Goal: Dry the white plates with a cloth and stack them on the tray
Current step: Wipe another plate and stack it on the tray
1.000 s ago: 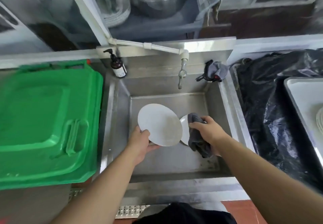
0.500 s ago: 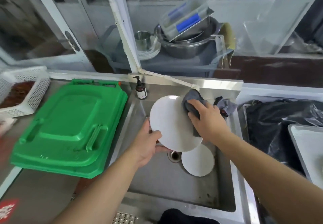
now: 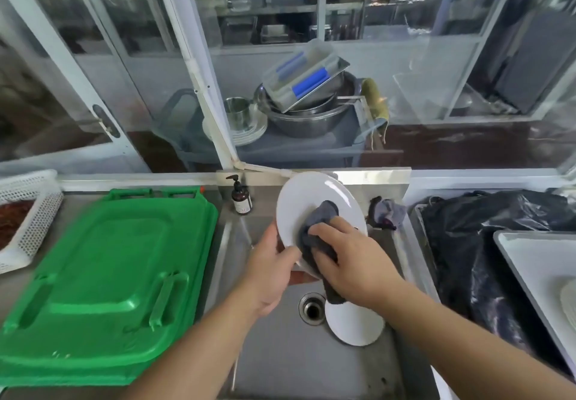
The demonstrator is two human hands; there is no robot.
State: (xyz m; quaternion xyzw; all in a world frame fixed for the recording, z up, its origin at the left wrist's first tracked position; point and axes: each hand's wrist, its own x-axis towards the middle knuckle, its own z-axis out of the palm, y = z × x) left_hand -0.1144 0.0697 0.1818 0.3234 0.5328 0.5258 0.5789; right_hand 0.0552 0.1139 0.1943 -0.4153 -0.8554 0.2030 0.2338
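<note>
While the white plate (image 3: 314, 203) stands tilted on edge above the sink (image 3: 280, 362), the drying step is in hand. The left hand (image 3: 269, 270) grips its lower left rim, thumb on the near face and the fingers (image 3: 299, 276) curled behind the edge, closed firmly on the plate. The right hand (image 3: 349, 262) presses a bunched grey cloth (image 3: 318, 231) against the plate's near face, its fingers bent over the cloth and pinching it against the surface; a tail of cloth hangs below the palm.

Beneath the right wrist, a second white plate (image 3: 355, 324) lies in the sink basin just beside the drain (image 3: 311, 308), waiting its turn. Well off to the right of the right hand, past a black plastic sheet (image 3: 473, 243), sits the white tray (image 3: 530, 262), with what looks like the edge of a plate already on it at the frame border. Left of the left hand lies a green lid (image 3: 106, 281) on the table.

Judging by this, the wipe on this face is under way. The next move probably calls for turning the plate to dry its back, then carrying it right to the tray while keeping a secure hold on the wet rim.
</note>
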